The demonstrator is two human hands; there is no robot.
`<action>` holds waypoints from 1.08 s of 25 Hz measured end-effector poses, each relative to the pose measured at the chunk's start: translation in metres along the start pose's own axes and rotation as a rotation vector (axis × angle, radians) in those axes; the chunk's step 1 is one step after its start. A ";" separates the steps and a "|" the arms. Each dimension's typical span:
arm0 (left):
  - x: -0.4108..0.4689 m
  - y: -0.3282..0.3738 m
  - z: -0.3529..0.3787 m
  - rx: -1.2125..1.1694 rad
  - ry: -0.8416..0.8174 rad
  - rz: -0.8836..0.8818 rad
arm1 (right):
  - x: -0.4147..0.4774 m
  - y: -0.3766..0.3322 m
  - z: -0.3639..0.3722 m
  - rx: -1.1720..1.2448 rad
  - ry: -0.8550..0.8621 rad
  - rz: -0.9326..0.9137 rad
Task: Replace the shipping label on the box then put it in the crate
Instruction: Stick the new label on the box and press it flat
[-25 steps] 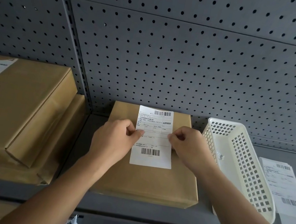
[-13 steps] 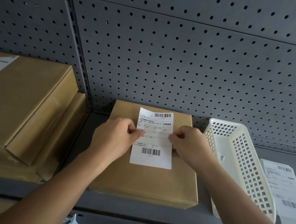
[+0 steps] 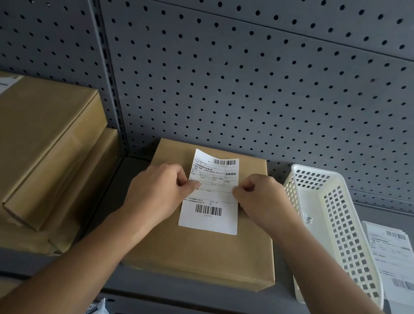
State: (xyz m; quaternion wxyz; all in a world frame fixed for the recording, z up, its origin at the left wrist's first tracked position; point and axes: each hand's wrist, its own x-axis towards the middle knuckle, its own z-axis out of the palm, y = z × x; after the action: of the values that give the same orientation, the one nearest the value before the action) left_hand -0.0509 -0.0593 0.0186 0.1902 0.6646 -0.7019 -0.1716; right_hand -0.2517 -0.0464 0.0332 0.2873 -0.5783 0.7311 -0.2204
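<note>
On the shelf (image 3: 179, 291), left hand (image 3: 157, 192) and right hand (image 3: 266, 204) pinch opposite edges of the label (image 3: 208, 217) atop the box (image 3: 199, 250), top lifted; relabelling seems midway, needing even handling before the crate (image 3: 349, 247) alongside.

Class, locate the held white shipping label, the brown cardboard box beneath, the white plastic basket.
white shipping label (image 3: 207, 223): head view, bottom margin
brown cardboard box (image 3: 199, 252): head view, top
white plastic basket (image 3: 348, 231): head view, wall

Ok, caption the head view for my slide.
Left hand and right hand pinch the shipping label on the box, beside the white crate.
</note>
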 end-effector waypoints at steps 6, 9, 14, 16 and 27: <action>0.002 -0.002 0.002 0.004 0.001 0.000 | -0.001 -0.002 -0.001 -0.024 -0.008 0.000; 0.002 -0.002 0.002 0.010 0.013 -0.004 | -0.001 -0.003 -0.001 -0.028 -0.013 0.001; 0.003 -0.001 0.002 0.013 0.018 -0.003 | -0.002 -0.006 -0.003 -0.040 -0.018 -0.005; 0.003 -0.002 0.002 0.019 0.024 -0.004 | -0.003 -0.008 -0.003 -0.057 -0.021 -0.011; 0.003 -0.004 0.003 0.012 0.060 0.023 | -0.002 -0.004 -0.002 -0.125 0.012 -0.012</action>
State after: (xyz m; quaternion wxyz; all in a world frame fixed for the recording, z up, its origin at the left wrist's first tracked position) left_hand -0.0490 -0.0622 0.0135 0.2093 0.6624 -0.7045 -0.1452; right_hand -0.2499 -0.0455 0.0382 0.2448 -0.5983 0.7416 -0.1793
